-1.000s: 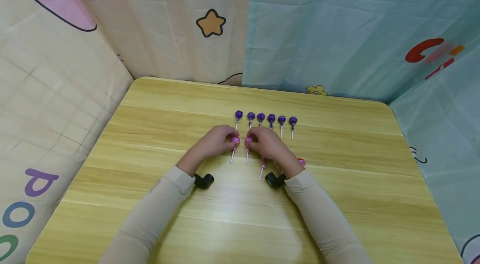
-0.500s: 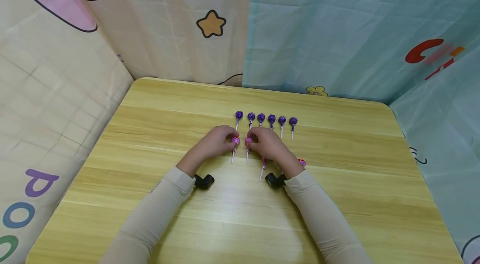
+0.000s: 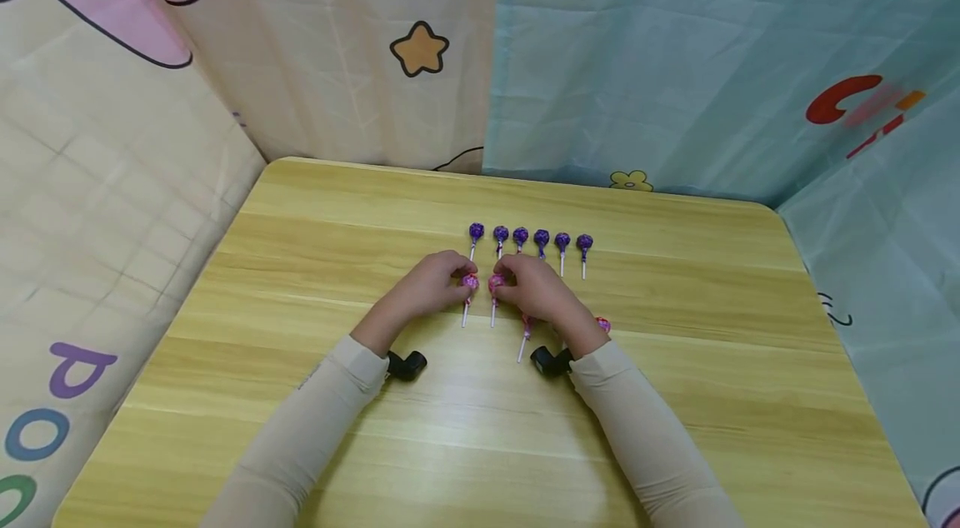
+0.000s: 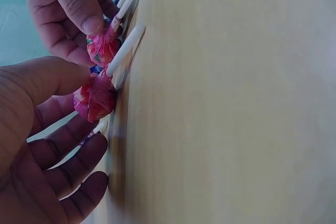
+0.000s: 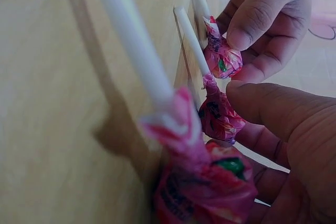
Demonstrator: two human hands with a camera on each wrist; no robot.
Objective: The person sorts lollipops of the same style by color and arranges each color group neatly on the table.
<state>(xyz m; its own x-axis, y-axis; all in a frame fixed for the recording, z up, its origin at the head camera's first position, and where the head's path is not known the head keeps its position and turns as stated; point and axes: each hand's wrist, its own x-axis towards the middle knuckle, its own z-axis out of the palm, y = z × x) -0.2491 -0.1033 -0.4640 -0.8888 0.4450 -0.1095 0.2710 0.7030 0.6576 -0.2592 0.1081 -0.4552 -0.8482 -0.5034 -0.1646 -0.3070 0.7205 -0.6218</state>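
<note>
In the head view my left hand (image 3: 431,285) pinches the head of a pink-wrapped lollipop (image 3: 470,283) between thumb and fingers. Just to its right, another pink lollipop (image 3: 495,285) is held the same way by my right hand (image 3: 531,285). Both white sticks point toward me, low over the wooden table (image 3: 450,445). The left wrist view shows my left thumb on the wrapper of its lollipop (image 4: 95,98), other fingers spread below. From the right wrist, my right thumb touches the near lollipop (image 5: 220,114); a third pink lollipop (image 5: 210,187) looms in front.
Behind the hands, several purple lollipops (image 3: 542,237) lie in a row, sticks toward me. A pink lollipop (image 3: 527,330) lies below my right hand, and another pink one (image 3: 603,325) is partly hidden by the right wrist. Curtains (image 3: 637,53) hang behind the table's far edge.
</note>
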